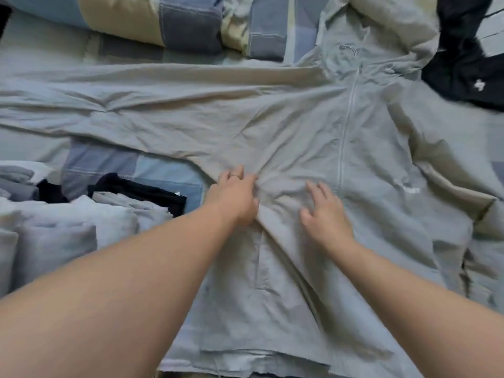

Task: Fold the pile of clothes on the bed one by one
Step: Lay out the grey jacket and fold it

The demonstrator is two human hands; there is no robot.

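One grey jacket (300, 126), two hands (234, 197) (326, 216), one ring (234, 175)

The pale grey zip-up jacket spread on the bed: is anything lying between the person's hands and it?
Nothing visible does. The left hand grips a bunch of the pale grey zip-up jacket, and the right hand rests on it, fingers spread.

Looking down on a bed (41, 45) here, covered by a patchwork sheet (114, 162) in blue, grey and pale squares. Along the far edge there's a bunched patchwork quilt (131, 20), same colours plus cream, and the light is soft and even across it all.
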